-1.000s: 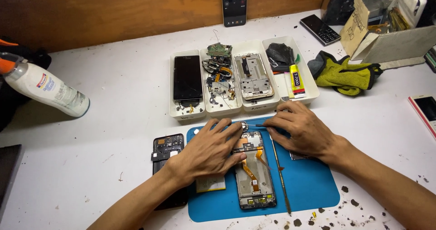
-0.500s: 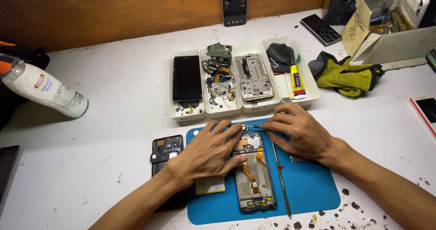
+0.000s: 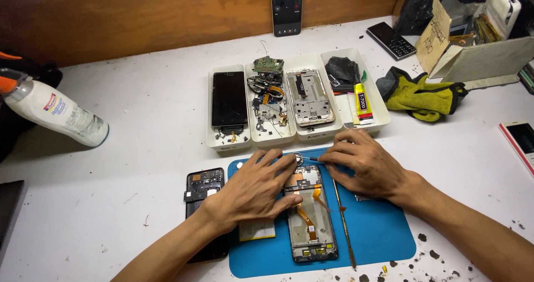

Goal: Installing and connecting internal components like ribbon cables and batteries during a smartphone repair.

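While my left hand (image 3: 247, 190) lies flat across the upper half of the opened phone (image 3: 308, 215), pinning it to the blue mat (image 3: 384, 234), my right hand (image 3: 367, 168) holds a thin tool (image 3: 311, 158) pinched between thumb and forefinger, its tip at a small round part (image 3: 298, 158) by the phone's top edge. To do this well, I judge that the tip should stay low and nearly level, with light pressure only, since the orange flex cable (image 3: 306, 215) runs down the middle of the frame and would tear easily. My left fingers are spread apart, palm down, forefinger reaching toward the round part; they press and grip nothing. My right wrist rests on the mat, forearm coming in from the lower right, the other fingers curled loosely beneath. A long metal pry bar (image 3: 345, 226) lies on the mat just right of the phone, and a black back cover (image 3: 203, 190) sits off the mat's left edge. Four white trays (image 3: 384, 123) of parts stand beyond the mat, well apart from both hands.
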